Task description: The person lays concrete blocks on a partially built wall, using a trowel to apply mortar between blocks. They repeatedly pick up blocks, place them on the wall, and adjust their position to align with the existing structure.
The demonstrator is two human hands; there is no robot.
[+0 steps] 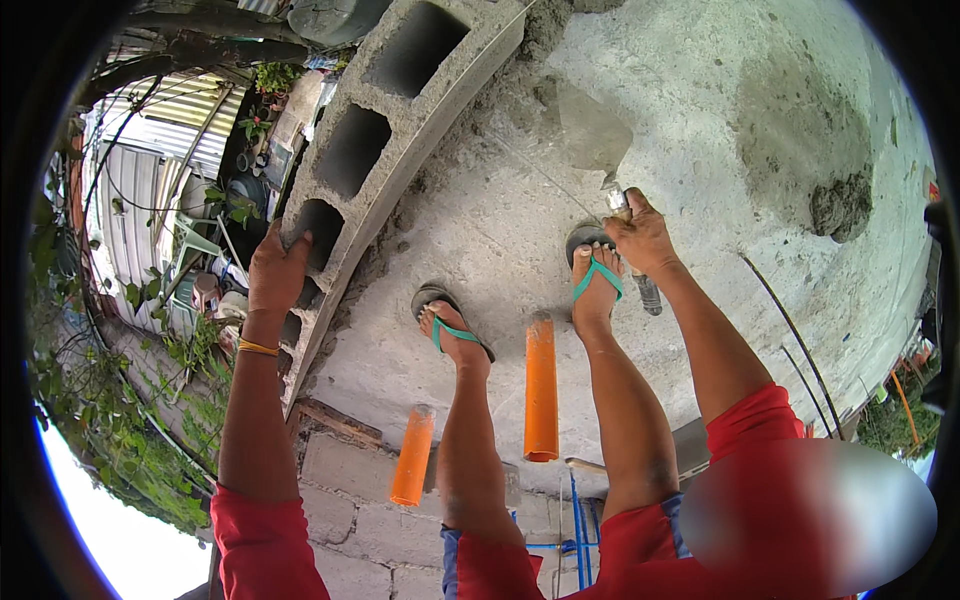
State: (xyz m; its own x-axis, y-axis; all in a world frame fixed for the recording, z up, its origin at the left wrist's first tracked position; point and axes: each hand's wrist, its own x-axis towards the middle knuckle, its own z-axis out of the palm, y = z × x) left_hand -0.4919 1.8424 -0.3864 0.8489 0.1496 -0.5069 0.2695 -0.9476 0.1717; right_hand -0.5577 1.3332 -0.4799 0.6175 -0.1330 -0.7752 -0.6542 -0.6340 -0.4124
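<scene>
My right hand (642, 236) is closed round the handle of a pointed trowel (594, 130). The trowel's grey blade lies against the rough concrete floor, ahead of my right foot. On the left, my left hand (279, 272) grips the outer edge of a row of grey hollow blocks (350, 205), with fingertips at one of the dark open cells. Fresh-looking grey mortar (545, 40) is smeared along the foot of the blocks at the far end. A small heap of wet mortar (842, 207) sits on the floor to the right.
Two orange pipes (541, 392) (412, 456) stand up from the floor around my left leg. Blue pipes (577, 540) run below, near a block wall (345, 490). Thin dark rods (792, 328) rise on the right. Beyond the blocks are plants and corrugated sheets (180, 125).
</scene>
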